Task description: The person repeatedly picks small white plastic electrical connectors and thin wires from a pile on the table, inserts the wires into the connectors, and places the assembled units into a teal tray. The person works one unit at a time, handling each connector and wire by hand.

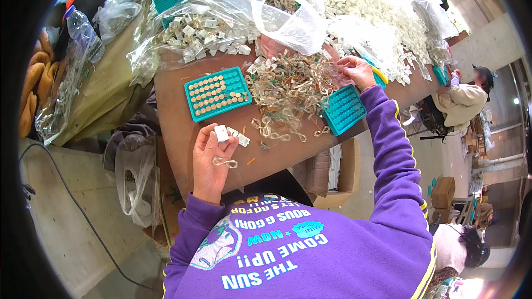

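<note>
My left hand (210, 158), at the table's near edge, holds a small white boxy plastic piece (221, 133) between thumb and fingers. A looped clear cord (225, 162) hangs at its palm. Another white piece (243, 140) shows just beyond the fingers. My right hand (357, 73) is over the right side of a tangled pile of clear and brownish cords (293, 80). Its fingertips are drawn together; what they pinch, if anything, is too small to make out. Beyond my left hand lies a teal tray (200, 112) with rows of round tan discs (206, 93).
A second teal tray (343, 112) lies below my right hand. White pieces (194, 36) and a clear plastic bag (288, 14) are at the back. A large pale heap (377, 27) spreads far right. Cardboard box (346, 174) stands below the table edge. People sit at right.
</note>
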A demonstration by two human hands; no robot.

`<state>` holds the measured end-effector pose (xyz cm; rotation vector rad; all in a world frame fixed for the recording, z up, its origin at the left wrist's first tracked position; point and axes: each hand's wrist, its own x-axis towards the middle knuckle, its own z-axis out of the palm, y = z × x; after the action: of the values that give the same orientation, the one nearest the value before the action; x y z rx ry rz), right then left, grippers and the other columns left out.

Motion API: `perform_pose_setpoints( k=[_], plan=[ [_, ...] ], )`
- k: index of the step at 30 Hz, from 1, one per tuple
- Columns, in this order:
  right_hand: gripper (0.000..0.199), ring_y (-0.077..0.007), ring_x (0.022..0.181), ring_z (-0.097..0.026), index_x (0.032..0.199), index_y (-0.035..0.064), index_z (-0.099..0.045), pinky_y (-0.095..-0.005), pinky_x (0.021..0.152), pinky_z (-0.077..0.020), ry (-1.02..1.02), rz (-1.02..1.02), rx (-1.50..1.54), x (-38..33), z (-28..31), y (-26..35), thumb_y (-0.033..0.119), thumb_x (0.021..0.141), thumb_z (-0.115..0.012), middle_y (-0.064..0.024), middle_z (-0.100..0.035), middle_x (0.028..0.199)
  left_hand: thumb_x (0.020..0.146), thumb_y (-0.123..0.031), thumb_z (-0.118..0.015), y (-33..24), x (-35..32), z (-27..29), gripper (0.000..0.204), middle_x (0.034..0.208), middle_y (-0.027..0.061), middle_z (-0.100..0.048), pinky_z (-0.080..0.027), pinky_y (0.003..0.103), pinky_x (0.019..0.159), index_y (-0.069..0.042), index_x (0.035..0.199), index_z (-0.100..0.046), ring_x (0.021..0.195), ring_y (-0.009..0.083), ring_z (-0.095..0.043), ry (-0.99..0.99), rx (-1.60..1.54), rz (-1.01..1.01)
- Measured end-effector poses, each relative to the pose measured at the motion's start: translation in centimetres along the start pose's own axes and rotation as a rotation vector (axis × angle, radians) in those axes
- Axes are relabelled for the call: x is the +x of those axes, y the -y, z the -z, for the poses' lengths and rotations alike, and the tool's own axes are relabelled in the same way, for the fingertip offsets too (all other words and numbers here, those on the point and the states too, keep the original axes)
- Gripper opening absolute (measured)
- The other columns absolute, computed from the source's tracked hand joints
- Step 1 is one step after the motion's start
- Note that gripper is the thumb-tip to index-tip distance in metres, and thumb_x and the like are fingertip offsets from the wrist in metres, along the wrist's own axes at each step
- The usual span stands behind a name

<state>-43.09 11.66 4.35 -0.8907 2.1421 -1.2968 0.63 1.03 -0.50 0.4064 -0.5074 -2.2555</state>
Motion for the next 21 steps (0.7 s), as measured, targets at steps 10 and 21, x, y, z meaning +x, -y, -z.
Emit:
perform_pose_setpoints(
  k=[10,21],
  plan=[
    [0.014,-0.0063,0.065,-0.059,0.094,0.0021,-0.075,-0.0215,0.061,-0.0482,-0.108,0.206,-0.089,1.2,0.4,-2.0,0.001,0.082,-0.068,-0.0021,-0.07,0.078,0.1,-0.018,-0.057,0.0,0.0,0.0,0.022,0.105,0.0145,-0.064,-0.054,0.041,0.094,-0.004,0.116,-0.052,0.095,0.0224,-0.066,0.017,-0.023,0.003],
    [0.014,-0.0107,0.079,-0.064,0.1,-0.0013,-0.07,-0.0247,0.072,-0.0524,0.241,0.334,0.169,-9.5,-7.6,11.4,-0.002,0.087,-0.065,-0.0043,-0.069,0.089,0.099,-0.014,-0.057,0.2,0.0,0.1,0.025,0.109,0.0086,-0.063,-0.054,0.041,0.095,0.0,0.12,-0.057,0.101,0.0195,-0.063,0.03,0.006,0.025]
  ],
)
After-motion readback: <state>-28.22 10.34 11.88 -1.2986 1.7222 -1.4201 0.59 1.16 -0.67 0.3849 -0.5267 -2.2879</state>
